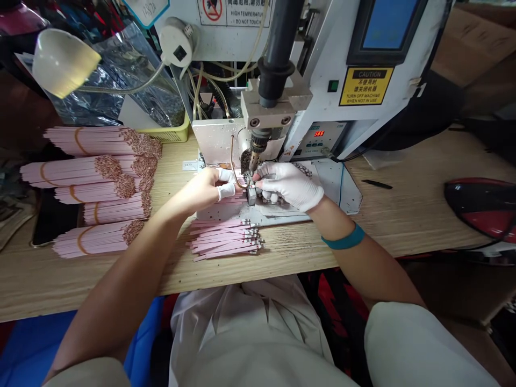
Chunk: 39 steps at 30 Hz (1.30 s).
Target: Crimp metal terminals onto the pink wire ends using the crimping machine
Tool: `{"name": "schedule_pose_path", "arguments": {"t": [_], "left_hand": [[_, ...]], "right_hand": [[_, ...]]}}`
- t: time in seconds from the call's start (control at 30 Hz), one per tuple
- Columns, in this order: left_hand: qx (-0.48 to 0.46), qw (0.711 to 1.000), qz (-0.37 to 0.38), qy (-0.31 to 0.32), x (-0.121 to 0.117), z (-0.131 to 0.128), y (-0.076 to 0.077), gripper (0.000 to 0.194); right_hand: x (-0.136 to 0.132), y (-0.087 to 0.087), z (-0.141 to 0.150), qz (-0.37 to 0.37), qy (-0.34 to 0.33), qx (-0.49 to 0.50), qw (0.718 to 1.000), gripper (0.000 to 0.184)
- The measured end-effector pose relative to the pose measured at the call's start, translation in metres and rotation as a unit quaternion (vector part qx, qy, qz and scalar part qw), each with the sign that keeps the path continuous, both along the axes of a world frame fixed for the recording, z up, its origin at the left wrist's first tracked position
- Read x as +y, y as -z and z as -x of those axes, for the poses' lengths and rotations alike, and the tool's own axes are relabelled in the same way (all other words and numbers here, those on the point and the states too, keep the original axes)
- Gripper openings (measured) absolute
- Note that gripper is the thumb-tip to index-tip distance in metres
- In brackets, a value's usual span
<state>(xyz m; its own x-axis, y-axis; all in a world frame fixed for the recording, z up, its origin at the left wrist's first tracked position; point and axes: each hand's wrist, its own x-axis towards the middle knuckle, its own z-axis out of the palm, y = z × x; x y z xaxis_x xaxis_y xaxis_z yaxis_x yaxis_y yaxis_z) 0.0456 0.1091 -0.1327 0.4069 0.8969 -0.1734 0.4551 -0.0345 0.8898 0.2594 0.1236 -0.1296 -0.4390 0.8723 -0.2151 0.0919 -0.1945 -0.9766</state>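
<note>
My left hand [212, 186], bare with white finger cots, pinches a pink strip [237, 188] and holds it under the machine's pressing head [255, 148]. My right hand [291, 185] wears a white glove and pinches a small metal piece at the fixture [252, 194] right beside the left fingertips. A loose pile of pink strips with metal ends [226, 241] lies on the wooden table just in front of both hands. What sits inside the right hand's fingers is too small to name.
Several rubber-banded bundles of pink strips [99, 188] lie at the left. A lamp [64, 62] and a yellow basket [173, 134] stand behind them. The white machine body [342, 70] fills the back. A red and black object [484, 207] sits at the right edge.
</note>
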Motion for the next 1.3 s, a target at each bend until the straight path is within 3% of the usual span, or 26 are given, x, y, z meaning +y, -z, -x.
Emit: {"name": "schedule_pose_path", "arguments": {"t": [0.5,1.3], "left_hand": [[0.060,0.997,-0.016,-0.041,-0.001,-0.009,-0.003,0.013],[0.034,0.998,-0.010,-0.053,0.002,-0.011,-0.004,0.015]], "right_hand": [[0.003,0.008,0.004,0.000,0.001,0.023,1.000,0.011],[0.004,0.013,0.004,-0.011,-0.002,0.021,1.000,0.020]]}}
